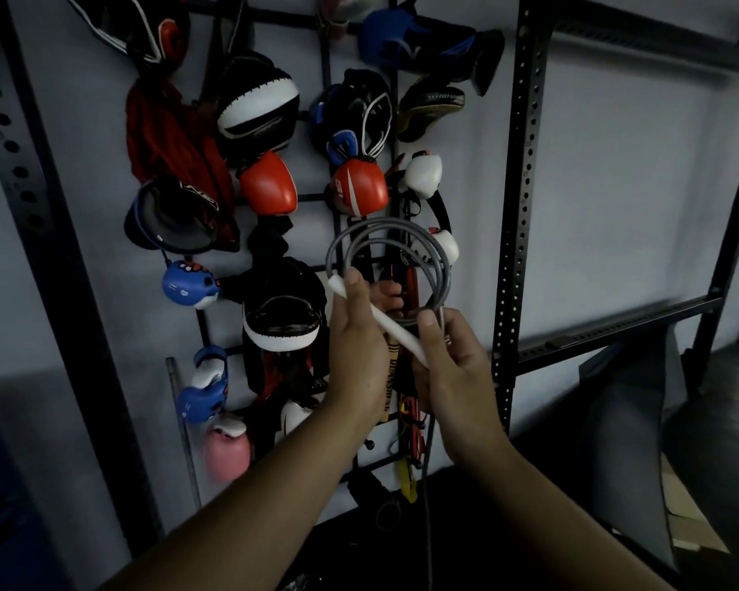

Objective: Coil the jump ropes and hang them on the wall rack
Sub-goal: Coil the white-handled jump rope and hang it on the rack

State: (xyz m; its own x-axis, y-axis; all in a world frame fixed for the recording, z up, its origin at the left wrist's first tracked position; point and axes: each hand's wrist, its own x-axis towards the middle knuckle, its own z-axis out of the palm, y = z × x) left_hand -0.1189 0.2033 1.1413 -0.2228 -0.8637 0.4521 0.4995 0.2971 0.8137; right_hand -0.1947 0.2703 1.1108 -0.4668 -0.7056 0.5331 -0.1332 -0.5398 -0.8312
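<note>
Right hand: the right hand point(453, 356) is closed round the lower end of a white handle point(380, 319), thumb pressed on the gray cord where it crosses the handle.
Left hand: the left hand point(355, 334) grips the upper part of the same handle, fingers curled behind it.
Jump rope: the gray jump rope point(389, 258) stands in several loops above both hands, in front of the rack; one loose strand hangs straight down past the right wrist.
Wall rack: a black wire wall rack point(325, 61) just behind the hands carries red boxing gloves point(269, 183), blue gloves, a pink glove point(227, 452) and black-and-white pads.
Surroundings: a perforated black steel upright point(517, 198) rises to the right against a pale wall.
</note>
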